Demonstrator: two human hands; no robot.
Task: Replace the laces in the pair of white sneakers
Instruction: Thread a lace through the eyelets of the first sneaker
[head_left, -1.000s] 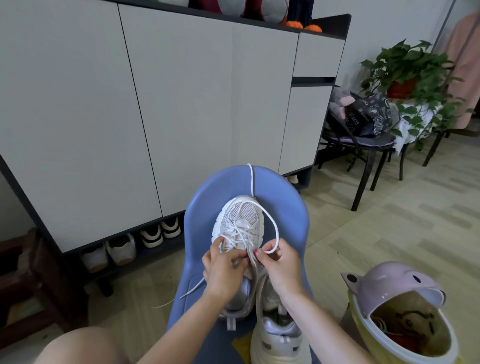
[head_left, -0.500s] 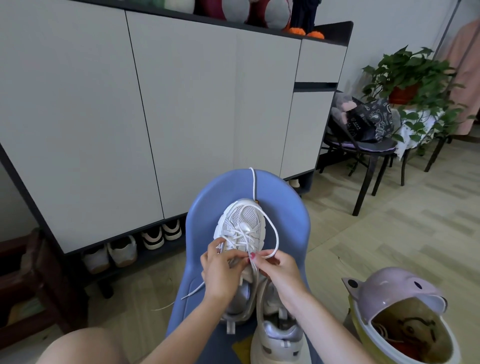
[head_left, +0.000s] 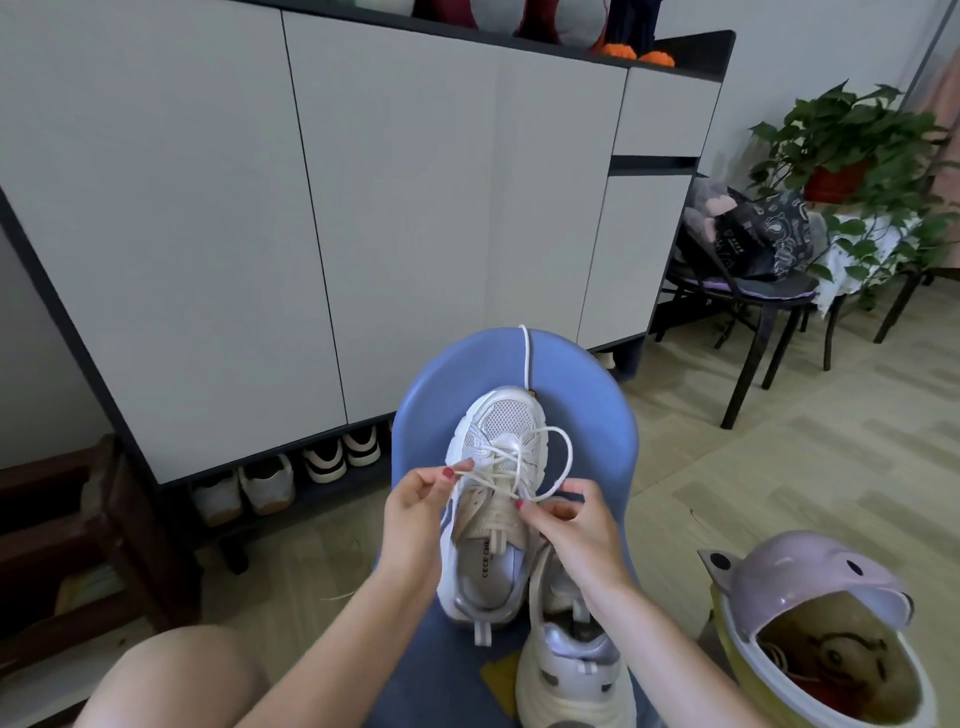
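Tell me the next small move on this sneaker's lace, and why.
Probably pull both ends outward to take up slack. The left hand pinches one lace end at the sneaker's edge, the right hand pinches the other, and a wide loop of lace hangs loose past the right side while the crossings near the toe look slack.

Both arms reach fwd from 6 o'clock twd 12. Left hand (head_left: 415, 512) at 9 o'clock of the pair, thumb & finger pinched on a lace. Right hand (head_left: 576, 525) at 3 o'clock, fingers curled, tips pinched on a lace too. Hands sit near, not touching.
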